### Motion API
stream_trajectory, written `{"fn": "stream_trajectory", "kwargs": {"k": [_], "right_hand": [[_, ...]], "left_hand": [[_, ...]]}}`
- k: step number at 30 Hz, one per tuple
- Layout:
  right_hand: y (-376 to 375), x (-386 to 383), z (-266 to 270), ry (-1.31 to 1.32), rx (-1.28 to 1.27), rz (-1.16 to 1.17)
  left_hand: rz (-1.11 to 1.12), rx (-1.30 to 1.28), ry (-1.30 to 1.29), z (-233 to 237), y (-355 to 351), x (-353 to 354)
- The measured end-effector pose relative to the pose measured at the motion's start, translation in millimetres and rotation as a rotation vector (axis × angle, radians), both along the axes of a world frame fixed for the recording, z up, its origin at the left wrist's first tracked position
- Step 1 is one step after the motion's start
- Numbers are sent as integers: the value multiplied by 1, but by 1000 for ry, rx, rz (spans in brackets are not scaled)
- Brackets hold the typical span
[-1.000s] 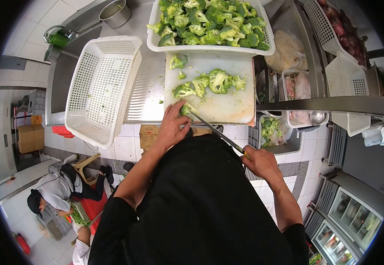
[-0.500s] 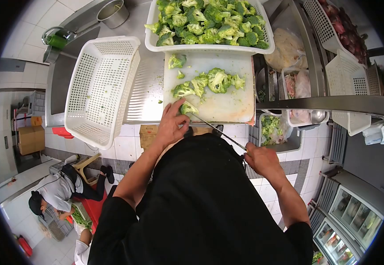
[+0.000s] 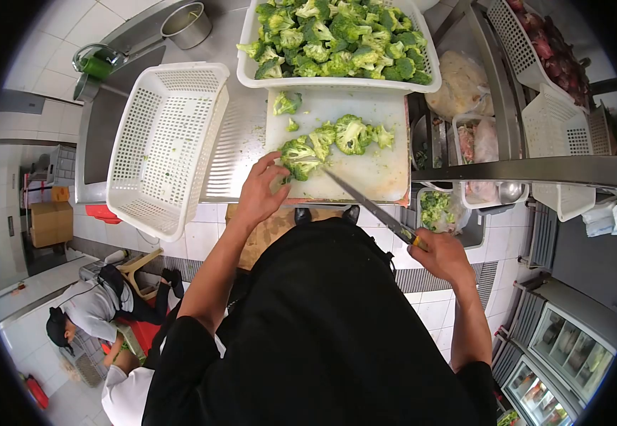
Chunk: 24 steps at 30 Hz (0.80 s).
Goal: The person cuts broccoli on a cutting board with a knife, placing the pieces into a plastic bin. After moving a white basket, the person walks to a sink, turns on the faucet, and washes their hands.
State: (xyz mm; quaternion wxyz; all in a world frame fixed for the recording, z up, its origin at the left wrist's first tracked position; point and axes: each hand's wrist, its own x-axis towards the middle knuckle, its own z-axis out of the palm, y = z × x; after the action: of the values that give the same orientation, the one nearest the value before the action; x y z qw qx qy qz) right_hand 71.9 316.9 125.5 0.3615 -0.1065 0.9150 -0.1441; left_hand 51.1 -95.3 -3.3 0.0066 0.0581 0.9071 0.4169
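My right hand (image 3: 442,254) grips the yellow-and-black handle of a long knife (image 3: 369,204), whose tip lies over the front part of the white cutting board (image 3: 365,172). My left hand (image 3: 261,190) is at the board's left front edge, fingers apart, beside a broccoli piece (image 3: 299,157); whether the fingertips touch it is hard to tell. More broccoli (image 3: 352,135) runs in a row to the right across the board. A separate floret (image 3: 287,103) lies at the back left of the board, with a small bit in front of it.
Behind the board, a white basket (image 3: 337,82) is heaped with broccoli florets. An empty white basket (image 3: 169,135) stands left on the steel counter, near a metal pot (image 3: 186,27). A steel rail (image 3: 536,169) crosses at right. Two people (image 3: 95,309) are at lower left.
My left hand has shifted slightly left and its fingers have opened. The knife has swung, its tip now further right and higher on the board. The cut piece now sits against the leftmost broccoli.
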Motion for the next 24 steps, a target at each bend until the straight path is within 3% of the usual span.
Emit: {"fn": "stream_trajectory", "kwargs": {"k": [5,19,24], "right_hand": [[-27,11,-17,58,-108,-102],[-76,10,-27,59,-78,-17],[-84,7,-70,125,-139,-13]], "left_hand": [[48,-379,42,3,31,-29],[82,-364,-37,1,43,-33],[101,-448,-73,3,52,-40]]}}
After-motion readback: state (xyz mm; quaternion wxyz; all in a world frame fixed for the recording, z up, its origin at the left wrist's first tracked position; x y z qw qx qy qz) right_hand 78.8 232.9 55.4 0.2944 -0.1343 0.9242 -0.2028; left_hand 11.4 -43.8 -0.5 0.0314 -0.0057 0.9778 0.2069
